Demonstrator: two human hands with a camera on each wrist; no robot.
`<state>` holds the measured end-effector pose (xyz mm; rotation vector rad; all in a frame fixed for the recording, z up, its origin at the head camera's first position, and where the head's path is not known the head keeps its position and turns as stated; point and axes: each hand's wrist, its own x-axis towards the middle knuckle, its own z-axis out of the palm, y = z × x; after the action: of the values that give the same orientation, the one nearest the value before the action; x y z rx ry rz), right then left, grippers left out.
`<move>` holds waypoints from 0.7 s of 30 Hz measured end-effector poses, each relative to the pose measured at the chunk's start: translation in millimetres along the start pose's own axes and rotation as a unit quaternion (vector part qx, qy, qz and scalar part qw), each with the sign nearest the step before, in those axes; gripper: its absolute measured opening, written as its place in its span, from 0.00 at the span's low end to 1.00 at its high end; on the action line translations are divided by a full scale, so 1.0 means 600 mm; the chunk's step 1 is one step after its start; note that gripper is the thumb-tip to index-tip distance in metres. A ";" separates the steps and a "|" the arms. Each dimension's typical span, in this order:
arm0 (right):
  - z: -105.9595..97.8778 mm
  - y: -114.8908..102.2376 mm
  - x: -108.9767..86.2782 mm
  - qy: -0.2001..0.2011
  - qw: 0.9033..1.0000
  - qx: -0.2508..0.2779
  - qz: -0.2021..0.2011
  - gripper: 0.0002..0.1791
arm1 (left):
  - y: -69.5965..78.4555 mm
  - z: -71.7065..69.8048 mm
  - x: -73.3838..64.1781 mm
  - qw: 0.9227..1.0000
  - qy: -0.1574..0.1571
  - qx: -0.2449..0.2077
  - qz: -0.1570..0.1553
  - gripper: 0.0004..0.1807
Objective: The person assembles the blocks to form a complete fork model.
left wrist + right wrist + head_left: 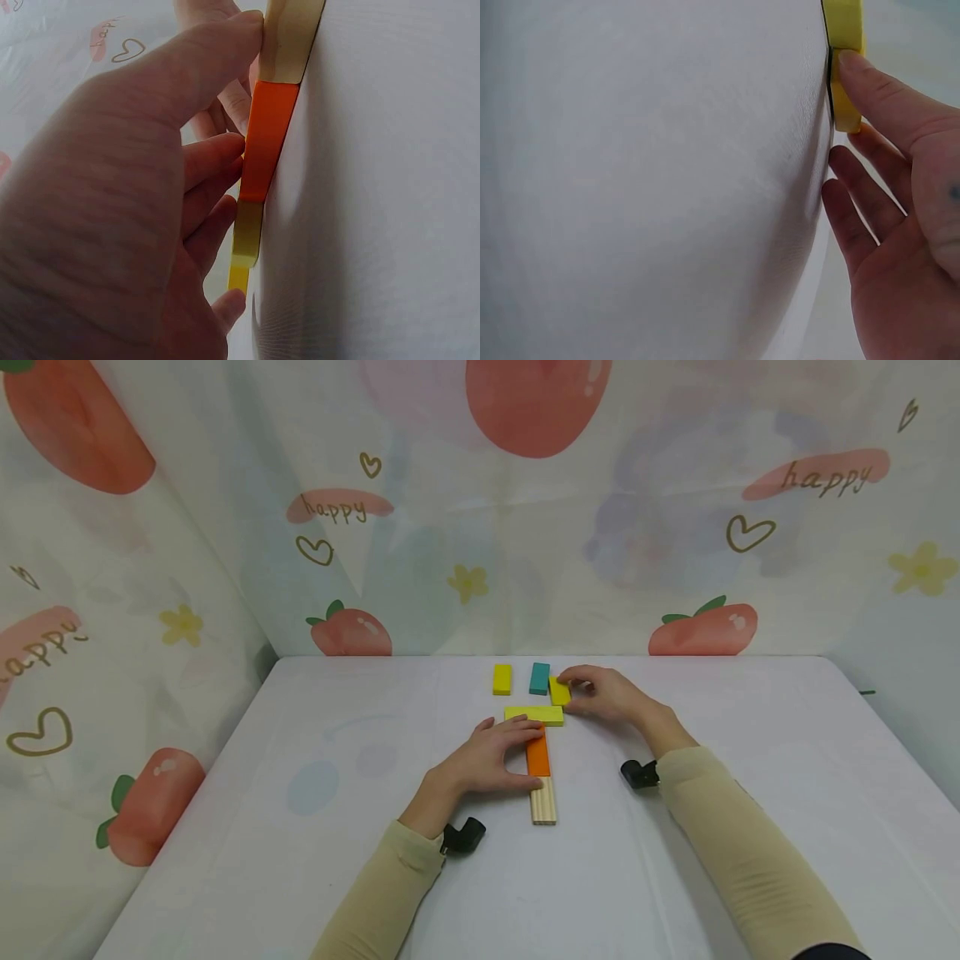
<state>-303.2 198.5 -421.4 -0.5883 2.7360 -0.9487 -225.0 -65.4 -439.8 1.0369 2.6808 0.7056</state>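
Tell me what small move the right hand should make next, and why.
I'd probably have the right hand straighten the small yellow block it pinches. In the head view, that block sits slightly skewed to the long yellow-green block, at that block's right end, while the left hand touches the orange block, which may help keep the row steady.

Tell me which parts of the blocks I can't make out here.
Head view: upper part of the orange block, covered by the left hand.
Left wrist view: one end of the wooden block, cut off by the top edge.
Right wrist view: part of the long yellow block, cut off above; part of the small yellow block, covered by the right hand.
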 end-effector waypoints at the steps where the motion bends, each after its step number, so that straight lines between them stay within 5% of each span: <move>1: 0.000 -0.001 0.000 0.000 1.000 -0.001 0.002 0.28 | 0.000 0.000 0.000 1.000 0.000 0.000 -0.001 0.40; 21: 0.003 -0.006 0.000 -0.001 1.000 -0.007 0.023 0.29 | 0.002 -0.001 -0.002 1.000 -0.001 -0.001 -0.001 0.40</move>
<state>-301.5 195.0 -420.5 -0.5248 2.7431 -0.9181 -224.0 -65.8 -438.6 1.0347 2.6775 0.7069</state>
